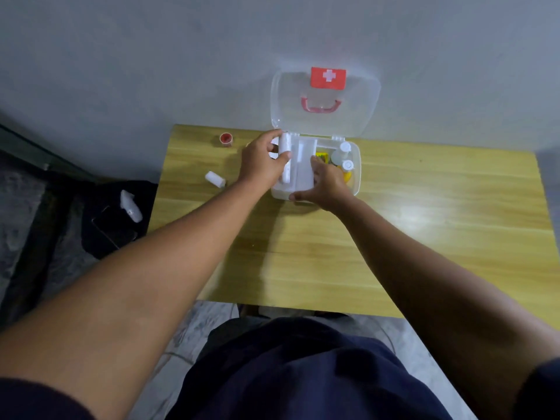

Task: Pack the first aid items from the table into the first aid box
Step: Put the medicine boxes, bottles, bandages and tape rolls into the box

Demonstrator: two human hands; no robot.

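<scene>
The white first aid box (357,165) stands open at the table's far edge, its clear lid (360,98) with a red cross label leaning against the wall. My left hand (260,162) holds a white bandage roll (284,145) over the box's left part. My right hand (327,183) rests on the box's front rim and inner white tray (304,165). Two white-capped bottles (344,156) and yellow items lie in the right part. Another white roll (214,179) and a red tape roll (225,139) lie on the table to the left.
The yellow wooden table (394,237) stands against a grey wall. Left of it, on a dark bag on the floor, lies a white wrapped item (131,206). My dark-clothed lap is below the table's near edge.
</scene>
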